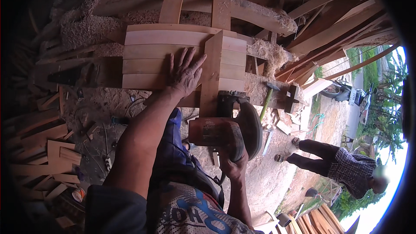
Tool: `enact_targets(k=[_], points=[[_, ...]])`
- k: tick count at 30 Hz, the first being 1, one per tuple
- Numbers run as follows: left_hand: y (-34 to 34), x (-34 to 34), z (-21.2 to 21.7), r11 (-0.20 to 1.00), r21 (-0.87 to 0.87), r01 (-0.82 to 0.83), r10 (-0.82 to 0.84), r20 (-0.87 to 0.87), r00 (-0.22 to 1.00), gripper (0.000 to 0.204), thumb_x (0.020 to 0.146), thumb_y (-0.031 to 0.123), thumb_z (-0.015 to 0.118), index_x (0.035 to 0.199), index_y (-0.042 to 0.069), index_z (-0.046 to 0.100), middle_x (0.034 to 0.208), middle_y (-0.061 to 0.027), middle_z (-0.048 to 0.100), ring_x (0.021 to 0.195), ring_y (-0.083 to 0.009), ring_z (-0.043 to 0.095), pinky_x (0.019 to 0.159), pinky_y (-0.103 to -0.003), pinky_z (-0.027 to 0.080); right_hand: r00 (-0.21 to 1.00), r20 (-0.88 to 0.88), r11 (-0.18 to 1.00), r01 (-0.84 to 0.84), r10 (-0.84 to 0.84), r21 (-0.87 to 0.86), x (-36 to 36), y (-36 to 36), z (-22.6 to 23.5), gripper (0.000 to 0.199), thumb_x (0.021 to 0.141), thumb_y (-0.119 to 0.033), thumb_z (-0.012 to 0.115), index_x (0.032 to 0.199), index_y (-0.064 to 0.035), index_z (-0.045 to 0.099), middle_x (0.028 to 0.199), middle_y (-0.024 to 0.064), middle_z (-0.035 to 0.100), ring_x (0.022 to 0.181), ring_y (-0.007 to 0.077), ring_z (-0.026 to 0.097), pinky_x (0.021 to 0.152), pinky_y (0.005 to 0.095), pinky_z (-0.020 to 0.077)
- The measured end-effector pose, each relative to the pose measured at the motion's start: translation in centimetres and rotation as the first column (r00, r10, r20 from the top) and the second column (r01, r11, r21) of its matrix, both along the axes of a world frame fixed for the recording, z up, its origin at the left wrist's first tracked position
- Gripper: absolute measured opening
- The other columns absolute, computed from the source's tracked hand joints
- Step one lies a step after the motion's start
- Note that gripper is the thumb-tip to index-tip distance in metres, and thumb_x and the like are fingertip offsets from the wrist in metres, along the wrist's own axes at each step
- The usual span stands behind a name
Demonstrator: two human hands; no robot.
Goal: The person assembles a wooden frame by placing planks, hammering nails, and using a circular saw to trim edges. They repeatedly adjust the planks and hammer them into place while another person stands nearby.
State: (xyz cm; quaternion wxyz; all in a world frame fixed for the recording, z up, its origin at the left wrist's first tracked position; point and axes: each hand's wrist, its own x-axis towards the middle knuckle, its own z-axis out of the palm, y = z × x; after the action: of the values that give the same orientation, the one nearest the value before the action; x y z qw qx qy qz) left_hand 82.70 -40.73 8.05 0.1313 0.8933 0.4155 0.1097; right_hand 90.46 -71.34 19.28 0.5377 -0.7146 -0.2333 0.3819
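Planks [147,56] lie side by side in the middle of the frame, their long axes running left to right, with one board [211,76] laid across them, its long axis running up and down the frame. The left hand [185,73] rests flat on the planks, fingers spread apart and pressing down, its fingertips just beside the left edge of that crossing board. Below, at centre, the right hand [234,164] has its fingers closed around the grip of a red power saw [225,132], which sits at the near end of the crossing board, in line with it. So the board runs straight away from the saw toward the top of the frame, and the right hand is the one behind the tool.

Sawdust [78,26] is heaped at upper left, loose offcuts [47,147] lie at lower left, and another person [342,167] sits at lower right. No containers can be made out.
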Motion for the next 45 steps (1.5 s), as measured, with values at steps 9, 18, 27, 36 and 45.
enact_targets(k=[9,18,27,36,45], points=[[0.1,0.0,-0.2,1.000,-0.009,-0.008,0.008,0.010,1.000,0.052,0.105,0.037,0.044,0.156,0.037,0.036,0.167,-0.0053,0.024,0.155,-0.0277,0.017,0.121,-0.066,0.006,0.988,0.149,0.997,-0.036,0.045,-0.063,0.1,1.1,1.1,0.033,0.085,-0.011,0.076,0.112,-0.0013,0.062,0.099,0.0046,0.068,0.089,0.0111,0.061,0.082,0.0294,0.0508],[0.0,0.1,0.0,1.000,0.001,-0.008,0.008,0.025,1.000,0.051,0.105,0.037,0.044,0.155,0.037,0.037,0.165,-0.0056,0.026,0.155,-0.0277,0.018,0.121,-0.066,0.008,0.987,0.146,0.995,-0.058,0.069,-0.076,0.3,1.0,1.0,0.030,0.085,-0.011,0.076,0.111,-0.0019,0.062,0.097,0.0041,0.067,0.087,0.0106,0.059,0.080,0.0290,0.0503],[0.1,0.0,0.0,1.000,-0.004,0.002,-0.002,0.030,1.000,0.051,0.105,0.037,0.044,0.156,0.036,0.037,0.165,-0.0068,0.026,0.154,-0.0290,0.019,0.120,-0.067,0.009,0.976,0.191,0.991,-0.082,0.101,-0.103,0.9,1.7,0.7,0.030,0.084,-0.009,0.076,0.109,-0.0030,0.061,0.094,0.0022,0.066,0.084,0.0102,0.058,0.078,0.0285,0.0499],[0.1,0.0,-0.6,0.999,0.030,0.024,-0.027,0.101,0.995,0.052,0.104,0.035,0.047,0.155,0.034,0.039,0.164,-0.0100,0.028,0.153,-0.0318,0.021,0.120,-0.067,0.009,0.989,0.094,0.994,-0.111,0.110,-0.005,2.3,2.1,-1.5,0.013,0.091,-0.003,0.063,0.102,0.0015,0.062,0.060,-0.0001,0.057,0.044,0.0066,0.051,0.040,0.0238,0.0388],[0.1,-0.2,-0.5,0.999,0.032,0.020,-0.022,0.074,0.997,0.055,0.103,0.035,0.048,0.156,0.034,0.037,0.165,-0.0102,0.026,0.153,-0.0304,0.021,0.120,-0.067,0.008,0.995,0.012,0.996,-0.094,0.094,-0.011,3.0,4.4,-0.8,0.035,0.087,0.000,0.065,0.121,0.0032,0.057,0.068,-0.0014,0.057,0.053,0.0057,0.049,0.048,0.0233,0.0406]])
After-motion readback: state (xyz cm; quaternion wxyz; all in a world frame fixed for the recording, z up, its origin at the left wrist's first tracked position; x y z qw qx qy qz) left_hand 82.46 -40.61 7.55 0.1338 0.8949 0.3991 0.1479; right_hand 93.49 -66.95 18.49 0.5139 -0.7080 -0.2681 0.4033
